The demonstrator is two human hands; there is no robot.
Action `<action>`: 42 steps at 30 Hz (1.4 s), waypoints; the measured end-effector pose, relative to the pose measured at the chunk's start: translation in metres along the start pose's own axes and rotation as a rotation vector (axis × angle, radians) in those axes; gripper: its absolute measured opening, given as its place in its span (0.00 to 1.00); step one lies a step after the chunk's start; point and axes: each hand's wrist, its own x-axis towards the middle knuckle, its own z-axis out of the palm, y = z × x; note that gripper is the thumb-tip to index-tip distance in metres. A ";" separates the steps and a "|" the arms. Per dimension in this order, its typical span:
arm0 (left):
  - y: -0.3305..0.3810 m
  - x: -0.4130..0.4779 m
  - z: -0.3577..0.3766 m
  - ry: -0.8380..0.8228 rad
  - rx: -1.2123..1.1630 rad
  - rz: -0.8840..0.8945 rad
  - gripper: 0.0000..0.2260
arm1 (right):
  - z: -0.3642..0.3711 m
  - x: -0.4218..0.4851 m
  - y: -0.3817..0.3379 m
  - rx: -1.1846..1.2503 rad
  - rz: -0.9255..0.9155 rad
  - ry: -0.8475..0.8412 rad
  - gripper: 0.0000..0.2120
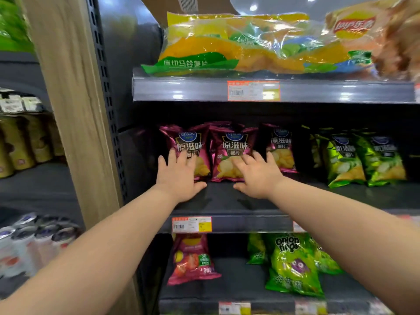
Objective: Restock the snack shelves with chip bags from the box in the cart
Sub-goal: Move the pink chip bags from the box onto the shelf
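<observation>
Reaching into the middle shelf [227, 201] with both hands, and neither one is actually grabbing anything. The left hand [179, 176] lies flat against the front of the leftmost magenta chip bag [188, 142], fingers spread and pretty much straight, thumb down near the shelf surface. The right hand [256, 176] does the same on the second magenta bag [231, 142] just beside it.

Looks to me like a straighten-and-push move. Open palms keep the bags standing and nudge them square without crushing the chips, which a pinch probably would.

Both bags stand upright side by side, touching, set a bit back from the shelf edge with bare shelf in front. A third magenta bag [280, 144] sits further back to the right, in shadow, with green bags [343, 160] past it.

The bags are puffy foil, shiny magenta with a blue logo up top, white lettering and a chip photo at the bottom. I'd guess they're light, slippery and quick to tip over. The box and cart aren't in the shot.
</observation>
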 end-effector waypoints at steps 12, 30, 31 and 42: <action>0.040 -0.143 -0.037 -0.152 -0.011 -0.116 0.38 | -0.007 -0.129 -0.019 0.129 -0.113 -0.024 0.34; 0.020 -0.425 -0.069 -0.470 0.082 -0.379 0.39 | -0.005 -0.304 -0.136 0.288 -0.470 -0.158 0.34; 0.013 -0.435 -0.069 -0.473 0.078 -0.404 0.39 | -0.006 -0.308 -0.147 0.292 -0.486 -0.173 0.34; -0.108 -0.570 -0.063 -0.586 0.065 -0.569 0.39 | -0.025 -0.339 -0.329 0.307 -0.642 -0.288 0.33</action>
